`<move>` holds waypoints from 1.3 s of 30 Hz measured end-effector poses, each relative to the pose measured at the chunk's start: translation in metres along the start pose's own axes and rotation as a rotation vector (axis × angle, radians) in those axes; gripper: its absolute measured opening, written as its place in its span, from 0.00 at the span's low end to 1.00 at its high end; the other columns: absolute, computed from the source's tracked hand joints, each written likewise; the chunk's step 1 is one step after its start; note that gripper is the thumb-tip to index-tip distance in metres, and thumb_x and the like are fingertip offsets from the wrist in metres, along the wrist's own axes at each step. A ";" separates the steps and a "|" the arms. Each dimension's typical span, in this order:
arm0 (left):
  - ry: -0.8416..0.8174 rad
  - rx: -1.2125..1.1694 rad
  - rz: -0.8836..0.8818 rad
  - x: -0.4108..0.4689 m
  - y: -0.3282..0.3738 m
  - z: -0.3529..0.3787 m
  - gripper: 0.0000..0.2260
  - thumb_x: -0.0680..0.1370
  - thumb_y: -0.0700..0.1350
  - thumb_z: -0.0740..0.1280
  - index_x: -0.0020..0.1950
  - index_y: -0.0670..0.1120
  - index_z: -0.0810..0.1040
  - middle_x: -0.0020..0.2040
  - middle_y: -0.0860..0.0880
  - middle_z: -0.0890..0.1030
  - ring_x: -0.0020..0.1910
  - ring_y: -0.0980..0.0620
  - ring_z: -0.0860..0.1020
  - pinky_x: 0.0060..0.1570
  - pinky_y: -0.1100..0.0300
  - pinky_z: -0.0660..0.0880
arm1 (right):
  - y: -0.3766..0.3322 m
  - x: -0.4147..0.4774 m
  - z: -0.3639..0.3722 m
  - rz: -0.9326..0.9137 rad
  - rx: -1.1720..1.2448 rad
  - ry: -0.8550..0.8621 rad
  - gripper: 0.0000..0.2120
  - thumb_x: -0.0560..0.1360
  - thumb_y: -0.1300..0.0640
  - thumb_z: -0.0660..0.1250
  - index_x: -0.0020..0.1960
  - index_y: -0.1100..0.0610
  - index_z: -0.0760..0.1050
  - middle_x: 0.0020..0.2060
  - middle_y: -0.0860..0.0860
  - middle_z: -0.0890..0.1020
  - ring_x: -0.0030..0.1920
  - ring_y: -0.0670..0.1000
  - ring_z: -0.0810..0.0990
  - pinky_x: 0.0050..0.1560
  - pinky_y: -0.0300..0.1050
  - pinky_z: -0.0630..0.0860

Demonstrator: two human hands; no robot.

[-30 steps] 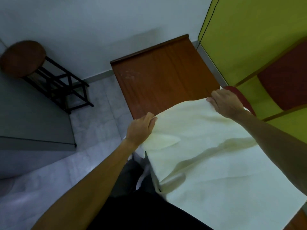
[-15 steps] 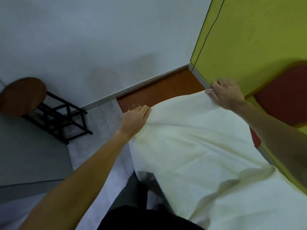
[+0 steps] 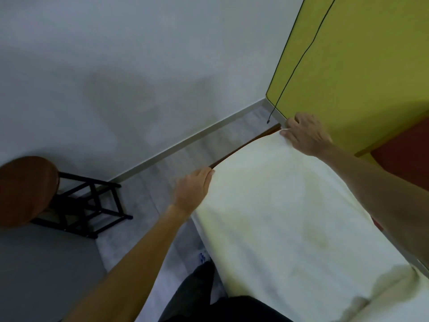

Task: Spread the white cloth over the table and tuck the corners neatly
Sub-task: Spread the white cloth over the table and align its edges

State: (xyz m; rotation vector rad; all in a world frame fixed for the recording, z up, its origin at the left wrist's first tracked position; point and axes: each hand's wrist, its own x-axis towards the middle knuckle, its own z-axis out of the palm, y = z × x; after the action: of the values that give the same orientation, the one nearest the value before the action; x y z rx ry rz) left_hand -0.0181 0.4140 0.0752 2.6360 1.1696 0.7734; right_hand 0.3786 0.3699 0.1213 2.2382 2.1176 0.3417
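Observation:
The white cloth (image 3: pixel 285 219) lies spread over almost all of the brown wooden table, of which only a thin strip of the far edge (image 3: pixel 243 147) shows. My left hand (image 3: pixel 192 189) grips the cloth's far left corner at the table's far left corner. My right hand (image 3: pixel 306 133) pinches the cloth's far right corner at the table's far right corner, beside the yellow-green wall. The cloth hangs down the table's left side and bunches near my body at the lower right.
A round brown stool (image 3: pixel 25 189) on a black frame stands at the left on the grey floor. A white wall (image 3: pixel 139 66) runs behind the table. A yellow-green panel (image 3: pixel 359 66) with a thin black cable (image 3: pixel 292 73) borders the right side.
Both hands have carried the cloth's leading edge forward from mid-table to the far edge, covering the wood that was bare. The view has tilted forward with the reach.

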 end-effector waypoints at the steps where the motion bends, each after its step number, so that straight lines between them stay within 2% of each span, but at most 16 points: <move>1: -0.008 -0.017 -0.016 0.006 -0.004 0.004 0.20 0.84 0.53 0.54 0.46 0.44 0.81 0.34 0.46 0.81 0.27 0.45 0.78 0.25 0.57 0.75 | 0.001 0.006 0.003 0.008 -0.004 -0.007 0.20 0.82 0.42 0.51 0.49 0.57 0.71 0.41 0.57 0.72 0.39 0.55 0.68 0.41 0.49 0.62; 2: -0.009 -0.029 -0.029 0.012 -0.008 0.008 0.20 0.84 0.53 0.55 0.45 0.44 0.81 0.34 0.46 0.81 0.27 0.44 0.78 0.24 0.54 0.76 | 0.002 0.011 0.006 0.018 -0.003 -0.013 0.20 0.82 0.42 0.51 0.48 0.58 0.71 0.41 0.57 0.72 0.39 0.54 0.67 0.41 0.49 0.60; 4: 0.004 -0.027 -0.026 0.025 -0.010 0.014 0.18 0.83 0.52 0.57 0.43 0.44 0.80 0.32 0.45 0.80 0.25 0.43 0.76 0.22 0.53 0.74 | 0.005 0.020 0.014 0.046 0.007 -0.020 0.20 0.82 0.42 0.51 0.49 0.58 0.71 0.41 0.57 0.73 0.39 0.55 0.68 0.42 0.48 0.59; 7: -0.018 -0.057 -0.006 0.047 -0.006 0.025 0.17 0.83 0.51 0.58 0.42 0.44 0.78 0.31 0.46 0.78 0.25 0.44 0.75 0.22 0.55 0.72 | 0.014 0.025 0.028 0.106 -0.005 -0.036 0.22 0.82 0.41 0.49 0.51 0.57 0.72 0.43 0.58 0.73 0.42 0.57 0.70 0.43 0.52 0.65; 10: -0.091 -0.069 0.004 0.056 -0.009 0.045 0.15 0.82 0.51 0.58 0.47 0.43 0.79 0.35 0.45 0.80 0.30 0.45 0.78 0.29 0.55 0.74 | 0.015 0.022 0.043 0.199 -0.014 -0.068 0.24 0.81 0.41 0.48 0.57 0.57 0.74 0.50 0.61 0.75 0.49 0.61 0.73 0.50 0.56 0.70; 13: -0.183 -0.024 0.052 0.044 -0.030 0.067 0.17 0.80 0.52 0.60 0.56 0.39 0.78 0.46 0.41 0.81 0.42 0.41 0.79 0.42 0.50 0.78 | 0.001 0.011 0.059 0.243 0.061 -0.154 0.27 0.79 0.39 0.51 0.68 0.55 0.71 0.63 0.64 0.74 0.66 0.66 0.70 0.66 0.64 0.62; 15: -0.242 -0.003 0.067 0.027 -0.042 0.072 0.18 0.79 0.52 0.61 0.57 0.39 0.77 0.48 0.40 0.80 0.45 0.39 0.78 0.44 0.48 0.77 | -0.010 -0.002 0.067 0.277 0.112 -0.247 0.31 0.78 0.35 0.51 0.72 0.55 0.68 0.68 0.64 0.71 0.71 0.67 0.66 0.71 0.67 0.58; 18: -0.331 0.019 0.019 -0.002 -0.054 0.070 0.20 0.77 0.55 0.61 0.59 0.40 0.76 0.51 0.41 0.79 0.48 0.39 0.77 0.48 0.48 0.76 | -0.022 -0.031 0.076 0.322 0.176 -0.364 0.39 0.76 0.30 0.46 0.75 0.55 0.65 0.73 0.63 0.67 0.75 0.67 0.61 0.74 0.69 0.55; 21: -0.402 0.076 -0.035 -0.025 -0.062 0.065 0.25 0.76 0.57 0.62 0.64 0.40 0.74 0.59 0.40 0.78 0.55 0.39 0.77 0.53 0.47 0.75 | -0.031 -0.056 0.085 0.343 0.220 -0.419 0.43 0.74 0.27 0.43 0.78 0.55 0.62 0.76 0.62 0.65 0.77 0.66 0.59 0.75 0.70 0.55; 24: -0.415 0.103 -0.098 -0.043 -0.065 0.059 0.27 0.75 0.58 0.67 0.67 0.41 0.71 0.62 0.41 0.76 0.57 0.40 0.76 0.54 0.47 0.74 | -0.038 -0.075 0.097 0.403 0.237 -0.441 0.46 0.73 0.26 0.40 0.80 0.56 0.56 0.78 0.61 0.61 0.79 0.64 0.57 0.76 0.69 0.53; 26: -0.406 0.098 -0.160 -0.052 -0.070 0.059 0.27 0.77 0.61 0.63 0.67 0.43 0.69 0.61 0.43 0.76 0.56 0.43 0.76 0.54 0.48 0.75 | -0.041 -0.081 0.107 0.460 0.259 -0.438 0.48 0.72 0.26 0.41 0.80 0.57 0.53 0.79 0.61 0.59 0.79 0.64 0.55 0.76 0.67 0.52; 28: -0.395 0.054 -0.196 -0.058 -0.075 0.060 0.26 0.79 0.61 0.60 0.67 0.43 0.69 0.60 0.44 0.77 0.55 0.43 0.76 0.53 0.47 0.75 | -0.041 -0.083 0.120 0.522 0.277 -0.402 0.46 0.74 0.27 0.44 0.80 0.58 0.51 0.79 0.61 0.58 0.79 0.64 0.56 0.75 0.68 0.53; 30: -0.362 0.008 -0.188 -0.058 -0.081 0.061 0.22 0.81 0.56 0.57 0.68 0.42 0.71 0.58 0.43 0.79 0.53 0.42 0.78 0.50 0.47 0.77 | -0.036 -0.079 0.132 0.580 0.318 -0.340 0.43 0.77 0.29 0.48 0.80 0.59 0.51 0.79 0.61 0.59 0.78 0.64 0.58 0.74 0.68 0.55; 32: -0.291 0.009 -0.150 -0.057 -0.085 0.061 0.18 0.82 0.49 0.55 0.65 0.41 0.75 0.51 0.41 0.81 0.46 0.41 0.80 0.44 0.49 0.79 | -0.031 -0.075 0.142 0.626 0.360 -0.262 0.39 0.80 0.32 0.50 0.79 0.59 0.53 0.78 0.60 0.61 0.77 0.63 0.60 0.72 0.67 0.59; 36: -0.239 0.006 -0.082 -0.052 -0.096 0.061 0.15 0.82 0.47 0.56 0.61 0.43 0.77 0.45 0.41 0.82 0.39 0.43 0.81 0.36 0.50 0.80 | -0.033 -0.072 0.156 0.677 0.377 -0.039 0.28 0.85 0.42 0.50 0.76 0.59 0.65 0.74 0.59 0.70 0.72 0.62 0.69 0.69 0.63 0.66; 39: -0.230 0.009 -0.037 -0.045 -0.103 0.066 0.11 0.82 0.47 0.57 0.59 0.45 0.75 0.41 0.42 0.82 0.35 0.42 0.81 0.31 0.51 0.80 | -0.030 -0.066 0.166 0.671 0.372 0.139 0.22 0.87 0.48 0.52 0.67 0.62 0.75 0.66 0.60 0.79 0.62 0.63 0.79 0.62 0.59 0.75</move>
State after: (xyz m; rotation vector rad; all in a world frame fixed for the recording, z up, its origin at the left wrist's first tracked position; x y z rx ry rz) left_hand -0.0765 0.4560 -0.0337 2.6170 1.1555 0.4438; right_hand 0.3774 0.3265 -0.0545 3.1944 1.5021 0.1222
